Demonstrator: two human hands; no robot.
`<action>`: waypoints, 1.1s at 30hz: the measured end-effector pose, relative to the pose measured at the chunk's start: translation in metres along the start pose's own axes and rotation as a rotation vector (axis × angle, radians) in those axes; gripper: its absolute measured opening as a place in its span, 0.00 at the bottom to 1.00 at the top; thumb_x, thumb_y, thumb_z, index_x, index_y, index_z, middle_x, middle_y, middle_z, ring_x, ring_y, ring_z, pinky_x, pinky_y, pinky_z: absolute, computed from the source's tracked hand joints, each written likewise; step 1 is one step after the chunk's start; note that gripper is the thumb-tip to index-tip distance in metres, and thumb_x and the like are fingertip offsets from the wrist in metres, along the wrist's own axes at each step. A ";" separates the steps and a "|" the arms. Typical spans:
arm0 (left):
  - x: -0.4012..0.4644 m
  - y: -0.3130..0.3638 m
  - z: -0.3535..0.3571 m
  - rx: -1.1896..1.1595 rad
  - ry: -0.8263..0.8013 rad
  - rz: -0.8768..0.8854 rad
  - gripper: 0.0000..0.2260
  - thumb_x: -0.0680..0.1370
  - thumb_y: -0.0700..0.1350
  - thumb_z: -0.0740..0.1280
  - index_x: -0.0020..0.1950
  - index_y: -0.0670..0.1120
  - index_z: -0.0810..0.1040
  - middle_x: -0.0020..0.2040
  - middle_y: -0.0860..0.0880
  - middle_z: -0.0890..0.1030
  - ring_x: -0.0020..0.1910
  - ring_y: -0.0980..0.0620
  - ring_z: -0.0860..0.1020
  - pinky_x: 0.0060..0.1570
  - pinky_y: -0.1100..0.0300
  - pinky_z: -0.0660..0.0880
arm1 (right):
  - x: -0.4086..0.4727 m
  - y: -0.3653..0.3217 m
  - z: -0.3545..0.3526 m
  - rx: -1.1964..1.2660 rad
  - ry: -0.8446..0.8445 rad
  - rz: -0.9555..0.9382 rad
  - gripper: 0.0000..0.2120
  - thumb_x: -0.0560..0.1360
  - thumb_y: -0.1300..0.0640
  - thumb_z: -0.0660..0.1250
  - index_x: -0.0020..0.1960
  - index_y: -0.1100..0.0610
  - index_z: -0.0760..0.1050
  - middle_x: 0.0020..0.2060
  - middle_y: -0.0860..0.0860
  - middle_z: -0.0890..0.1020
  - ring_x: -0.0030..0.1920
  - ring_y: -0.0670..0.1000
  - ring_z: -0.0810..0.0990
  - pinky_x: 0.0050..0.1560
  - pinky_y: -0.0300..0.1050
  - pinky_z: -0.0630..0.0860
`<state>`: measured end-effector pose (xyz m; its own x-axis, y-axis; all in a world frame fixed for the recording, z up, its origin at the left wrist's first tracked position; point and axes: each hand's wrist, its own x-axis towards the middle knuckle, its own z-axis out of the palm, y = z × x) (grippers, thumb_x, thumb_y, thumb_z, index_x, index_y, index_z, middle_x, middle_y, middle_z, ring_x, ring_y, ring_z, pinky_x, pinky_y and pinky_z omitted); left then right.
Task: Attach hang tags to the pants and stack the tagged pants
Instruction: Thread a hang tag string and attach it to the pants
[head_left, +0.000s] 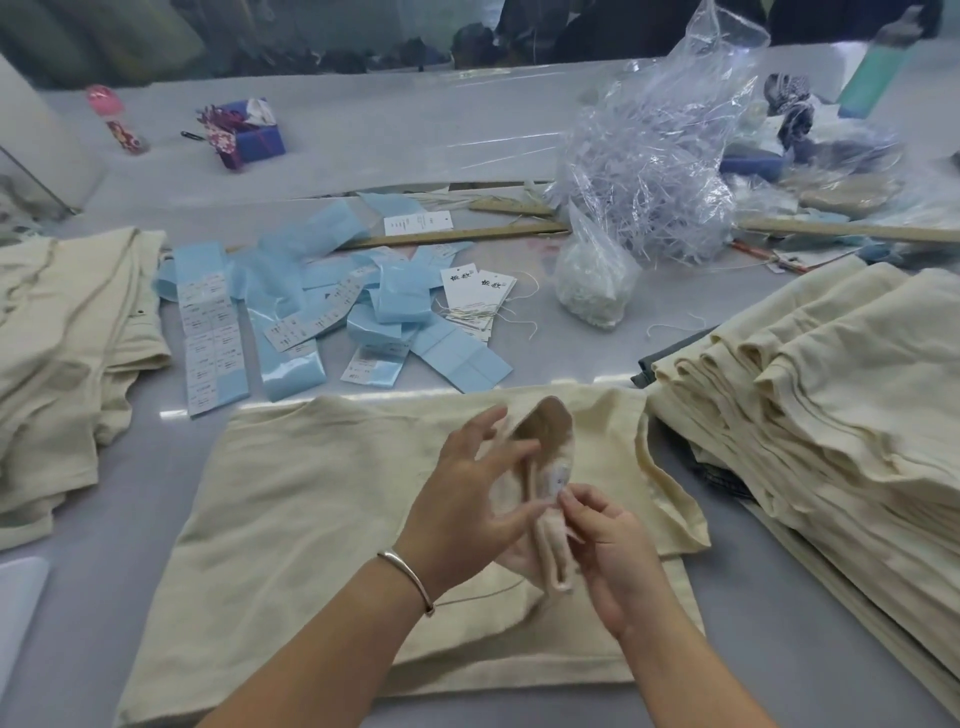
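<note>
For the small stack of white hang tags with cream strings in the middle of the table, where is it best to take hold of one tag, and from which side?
Probably pinch the top white hang tag at its far end, coming from above. The tags lie flat and fanned, so that end is free, while the cream strings bunch over the near end. The blue label strips crowd the left side.

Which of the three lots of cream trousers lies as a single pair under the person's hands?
The flat cream pair of pants at centre; the left pile and right stack hold several.
</note>
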<state>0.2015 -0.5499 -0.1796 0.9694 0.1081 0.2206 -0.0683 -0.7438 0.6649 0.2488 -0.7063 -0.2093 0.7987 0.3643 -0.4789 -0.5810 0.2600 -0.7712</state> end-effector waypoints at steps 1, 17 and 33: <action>-0.003 -0.009 -0.004 -0.053 0.020 -0.040 0.22 0.72 0.51 0.73 0.66 0.53 0.76 0.72 0.52 0.66 0.69 0.55 0.66 0.66 0.60 0.67 | 0.005 -0.001 -0.002 -0.175 0.137 -0.094 0.05 0.73 0.64 0.69 0.40 0.57 0.77 0.37 0.54 0.79 0.40 0.54 0.77 0.45 0.46 0.74; -0.077 -0.224 -0.128 -0.159 0.314 -0.864 0.09 0.74 0.40 0.70 0.47 0.55 0.77 0.46 0.56 0.80 0.45 0.58 0.79 0.51 0.63 0.74 | 0.097 0.085 0.217 -0.840 -0.253 -0.307 0.08 0.69 0.69 0.70 0.37 0.57 0.78 0.32 0.50 0.80 0.36 0.51 0.78 0.45 0.51 0.76; 0.033 -0.356 -0.208 0.139 0.269 -1.256 0.29 0.68 0.55 0.75 0.56 0.44 0.62 0.57 0.46 0.78 0.56 0.45 0.79 0.40 0.57 0.70 | 0.211 0.119 0.371 -1.027 -0.318 -0.340 0.08 0.70 0.67 0.68 0.37 0.55 0.77 0.32 0.50 0.81 0.37 0.51 0.79 0.44 0.48 0.77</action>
<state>0.2087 -0.1441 -0.2605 0.2726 0.8956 -0.3515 0.8906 -0.0966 0.4444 0.2897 -0.2667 -0.2468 0.7294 0.6644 -0.1631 0.1804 -0.4167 -0.8910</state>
